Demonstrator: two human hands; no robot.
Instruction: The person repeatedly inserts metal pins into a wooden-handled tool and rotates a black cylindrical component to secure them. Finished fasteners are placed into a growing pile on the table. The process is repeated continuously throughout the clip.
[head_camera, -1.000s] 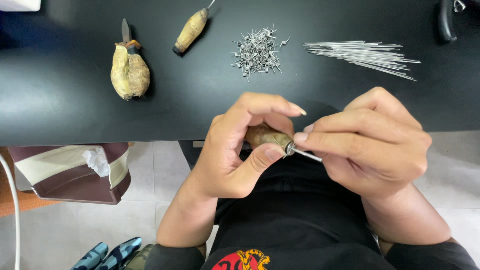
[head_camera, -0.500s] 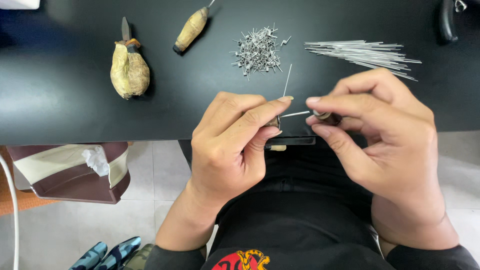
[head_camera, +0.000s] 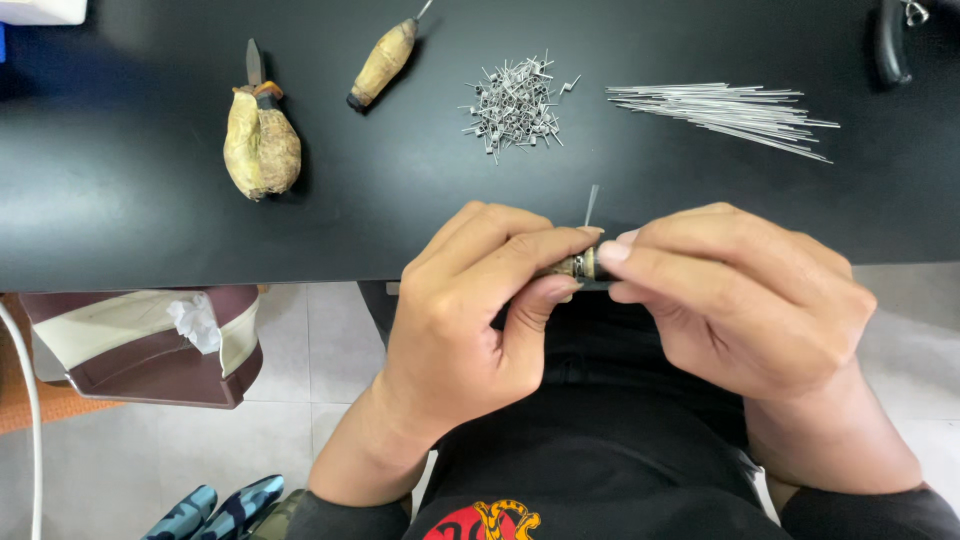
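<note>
While both hands meet just over the near edge of the black bench (head_camera: 150, 220), they pinch a small hand tool (head_camera: 580, 266) between them. Its long axis runs roughly level, side to side along that near edge, with a metal collar showing in the gap between the fingertips; the rest of it is hidden inside the left hand (head_camera: 470, 310). A thin straight wire (head_camera: 591, 205) rises from the tool almost upright, leaning slightly to the right, pointing toward the far edge of the bench.

The left hand is curled tight around the tool, thumb below and forefinger over the top. The right hand (head_camera: 740, 300) is closed narrowly, its fingertips pressed on the tool's metal end, touching those of the left.

Beyond the hands, toward the far edge, lies a heap of small bent wire pieces (head_camera: 510, 105), well apart from the upright wire. Right of it, a sheaf of long straight wires (head_camera: 725, 108) lies fanned out, its long axis running toward the right edge. Farther left rest a slim wrapped-handle tool (head_camera: 383, 62), lying slantwise, and a bulky wrapped-handle blade (head_camera: 260, 145), point toward the far edge. A dark handle (head_camera: 890, 45) sits at the far right corner.

Nothing lies between the hands and the wire heaps; the strip of bench along the near edge is bare to both sides. Below the edge, to the left, a maroon and cream bag (head_camera: 140, 340) stands on the tiled floor (head_camera: 300, 400).
</note>
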